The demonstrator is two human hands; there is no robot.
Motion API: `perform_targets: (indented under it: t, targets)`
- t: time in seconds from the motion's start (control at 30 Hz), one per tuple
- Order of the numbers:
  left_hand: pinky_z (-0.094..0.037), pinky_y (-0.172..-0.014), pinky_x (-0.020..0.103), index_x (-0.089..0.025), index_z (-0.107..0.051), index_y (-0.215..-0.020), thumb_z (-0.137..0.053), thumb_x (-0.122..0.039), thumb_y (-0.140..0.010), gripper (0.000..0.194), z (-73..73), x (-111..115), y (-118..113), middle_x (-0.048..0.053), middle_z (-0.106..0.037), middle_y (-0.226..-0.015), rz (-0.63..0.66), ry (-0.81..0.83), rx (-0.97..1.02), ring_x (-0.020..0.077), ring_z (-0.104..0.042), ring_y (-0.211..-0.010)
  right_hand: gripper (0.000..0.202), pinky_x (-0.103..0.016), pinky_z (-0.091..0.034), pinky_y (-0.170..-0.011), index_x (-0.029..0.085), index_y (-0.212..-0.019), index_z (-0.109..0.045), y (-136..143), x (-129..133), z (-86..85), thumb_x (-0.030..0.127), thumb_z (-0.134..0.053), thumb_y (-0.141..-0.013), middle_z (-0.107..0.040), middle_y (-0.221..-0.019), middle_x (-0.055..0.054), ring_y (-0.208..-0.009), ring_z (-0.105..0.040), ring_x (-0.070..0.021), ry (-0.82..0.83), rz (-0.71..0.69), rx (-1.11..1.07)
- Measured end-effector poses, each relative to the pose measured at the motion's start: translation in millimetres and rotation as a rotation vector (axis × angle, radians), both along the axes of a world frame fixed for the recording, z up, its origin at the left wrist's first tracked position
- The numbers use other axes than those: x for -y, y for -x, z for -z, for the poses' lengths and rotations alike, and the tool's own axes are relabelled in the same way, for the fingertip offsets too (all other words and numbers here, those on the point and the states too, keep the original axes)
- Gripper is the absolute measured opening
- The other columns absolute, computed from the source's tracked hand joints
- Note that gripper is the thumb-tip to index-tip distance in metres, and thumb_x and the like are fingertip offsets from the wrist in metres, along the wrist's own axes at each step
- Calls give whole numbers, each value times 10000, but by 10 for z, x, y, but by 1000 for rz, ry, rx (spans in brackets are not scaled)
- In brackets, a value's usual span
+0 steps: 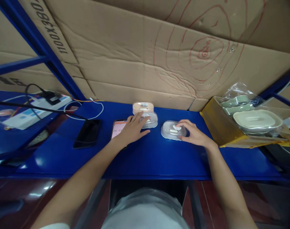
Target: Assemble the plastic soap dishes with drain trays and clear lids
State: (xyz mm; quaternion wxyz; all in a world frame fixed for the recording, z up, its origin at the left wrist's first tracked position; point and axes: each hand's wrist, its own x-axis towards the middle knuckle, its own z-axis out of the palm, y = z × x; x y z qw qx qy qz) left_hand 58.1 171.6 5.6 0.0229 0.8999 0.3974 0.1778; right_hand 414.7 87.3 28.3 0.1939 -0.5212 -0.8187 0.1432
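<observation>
On the blue table [145,159], a clear-lidded grey dish [170,128] sits right of centre. My right hand [191,133] is at its right side, thumb and fingers apart around that edge. A second clear-lidded dish [152,120] lies left of it, just in front of a peach-coloured dish [143,106]. My left hand [136,127] reaches over the second dish's left part, fingers spread, its fingertips at the lid. Whether those fingertips press on the lid is hard to tell.
A lit phone [118,126] lies partly under my left wrist. Farther left are a dark phone [87,133], a white cable and a power strip [28,116]. At the right, a cardboard box [216,122] holds wrapped dishes [256,119]. A cardboard wall [125,63] stands behind.
</observation>
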Motion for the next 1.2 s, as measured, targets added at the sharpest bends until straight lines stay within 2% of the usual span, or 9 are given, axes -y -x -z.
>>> perform_targets:
  t: [0.1, 0.2, 0.33, 0.47, 0.6, 0.77, 0.93, 1.07, 1.2]
  targets:
    - [-281, -1218, 600, -250, -559, -1443, -677, -466, -992, 513, -43, 9, 19, 198, -370, -1678, 31, 33, 19, 414, -327, -1560, 443, -612, -345, -1177, 332, -1326, -585, 20, 2, 10, 481, -731, -935, -568, -1441, -103, -1408, -523, -358, -17, 22, 4]
    - [-269, -1225, 598, -272, -606, -1349, -726, -437, -935, 462, -115, 44, 38, 160, -369, -1683, 139, 114, 20, 410, -330, -1560, 445, -601, -366, -1161, 338, -1319, -589, 29, -9, 33, 537, -718, -943, -585, -1424, -98, -1381, -548, -352, -41, 35, 12]
    - [-327, -1195, 558, -299, -590, -1369, -758, -368, -851, 549, -185, 114, 48, 113, -411, -1654, 247, 202, 6, 401, -407, -1506, 414, -617, -363, -1157, 338, -1312, -594, -21, -32, 57, 553, -676, -968, -591, -1432, -104, -1391, -544, -357, -61, 78, 23]
    - [-374, -1159, 539, -323, -583, -1393, -777, -385, -823, 606, -258, 201, 31, 78, -480, -1588, 284, 272, -1, 392, -466, -1437, 404, -619, -376, -1144, 338, -1311, -597, -103, -47, 66, 543, -663, -970, -604, -1429, -102, -1372, -564, -356, -94, 121, 37]
    - [-353, -1190, 535, -326, -596, -1384, -798, -386, -823, 599, -319, 247, 21, 69, -494, -1574, 306, 310, 18, 377, -463, -1445, 404, -611, -393, -1129, 344, -1329, -609, -150, -60, 90, 534, -652, -975, -616, -1443, -95, -1355, -581, -358, -135, 161, 53]
    - [-352, -1198, 535, -340, -603, -1398, -805, -417, -829, 608, -318, 237, 28, 68, -486, -1587, 306, 329, 28, 384, -461, -1453, 414, -634, -381, -1125, 348, -1371, -657, -67, -147, 224, 552, -588, -1017, -589, -1480, -118, -1377, -531, -398, -248, 264, 64]
    - [-364, -1185, 512, -372, -608, -1418, -802, -457, -853, 603, -293, 221, 43, 51, -510, -1577, 322, 321, 26, 378, -496, -1427, 463, -634, -455, -1019, 307, -1433, -645, 114, -290, 390, 528, -498, -1054, -627, -1276, -166, -1194, -591, -407, -363, 408, 33]
    - [-360, -1173, 506, -377, -635, -1411, -812, -485, -860, 589, -325, 241, 28, 40, -527, -1571, 327, 330, 25, 368, -548, -1367, 480, -599, -468, -1051, 278, -1489, -572, 204, -271, 354, 499, -458, -1079, -622, -1350, -165, -1266, -597, -383, -401, 392, -17]
    - [-323, -1180, 507, -355, -620, -1408, -730, -527, -941, 510, -388, 264, -16, 43, -613, -1498, 357, 345, 59, 342, -580, -1355, 451, -558, -477, -1100, 322, -1484, -570, 324, -108, 212, 502, -441, -1091, -628, -1405, -130, -1352, -580, -349, -385, 280, -47]
